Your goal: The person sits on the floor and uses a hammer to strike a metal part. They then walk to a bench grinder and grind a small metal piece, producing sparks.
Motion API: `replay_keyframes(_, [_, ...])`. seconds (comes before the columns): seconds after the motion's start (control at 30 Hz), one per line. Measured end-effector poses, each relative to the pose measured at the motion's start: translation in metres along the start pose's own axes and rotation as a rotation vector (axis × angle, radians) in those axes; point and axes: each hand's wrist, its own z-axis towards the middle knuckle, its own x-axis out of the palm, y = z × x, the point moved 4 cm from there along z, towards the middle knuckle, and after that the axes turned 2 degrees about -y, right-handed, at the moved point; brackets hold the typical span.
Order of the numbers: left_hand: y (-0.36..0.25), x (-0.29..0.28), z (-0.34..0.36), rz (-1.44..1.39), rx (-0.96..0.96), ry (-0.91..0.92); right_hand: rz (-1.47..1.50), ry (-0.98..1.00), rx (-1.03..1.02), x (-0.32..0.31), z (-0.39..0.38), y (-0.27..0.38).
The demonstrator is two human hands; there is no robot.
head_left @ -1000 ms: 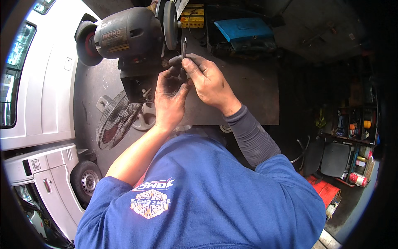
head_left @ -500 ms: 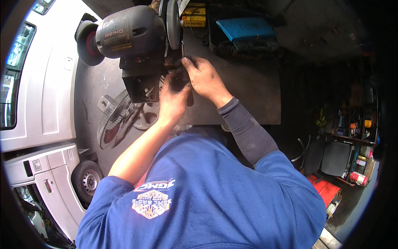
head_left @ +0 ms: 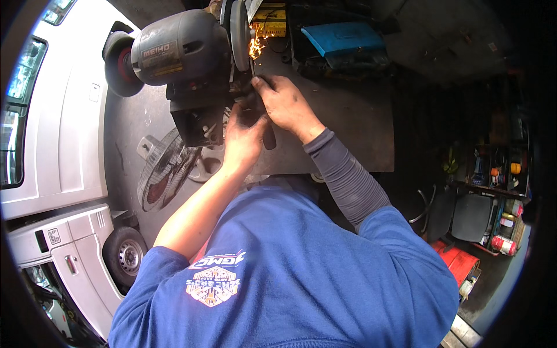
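A grey bench grinder point(head_left: 180, 49) stands on a dark bracket at the upper left of the workbench. Orange sparks point(head_left: 256, 46) fly beside its right-hand grinding wheel point(head_left: 240, 36). Just below that wheel, my left hand point(head_left: 245, 138) and my right hand point(head_left: 285, 105) are closed together on a dark piece with a rounded end point(head_left: 269, 138). Fingers cover most of the piece, so its kind does not show. Its contact with the wheel is hidden too. My left fingers are blackened, and a dark sleeve covers my right forearm.
Behind the hands, a blue case point(head_left: 343, 39) and a yellow box point(head_left: 270, 18) lie on the dark workbench point(head_left: 354, 124). A caged fan point(head_left: 165, 171) stands below the grinder. To the left is a white vehicle point(head_left: 64, 116); at right are a chair point(head_left: 470, 217) and cluttered shelves point(head_left: 493, 171).
Sparks now show at the right-hand wheel, where none showed before. Both hands stay in nearly the same place, still holding the dark piece; the right hand sits very slightly higher.
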Motion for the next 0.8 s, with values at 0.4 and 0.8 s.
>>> replay_keyframes(0.4, [-0.008, 0.015, -0.003, -0.08, 0.021, 0.033, -0.056, 0.024, -0.002, -0.01, -0.001, 0.01])
replay_keyframes(0.8, [-0.008, 0.032, -0.011, -0.248, -0.117, -0.033, -0.072, 0.109, 0.004, -0.019, 0.005, 0.006])
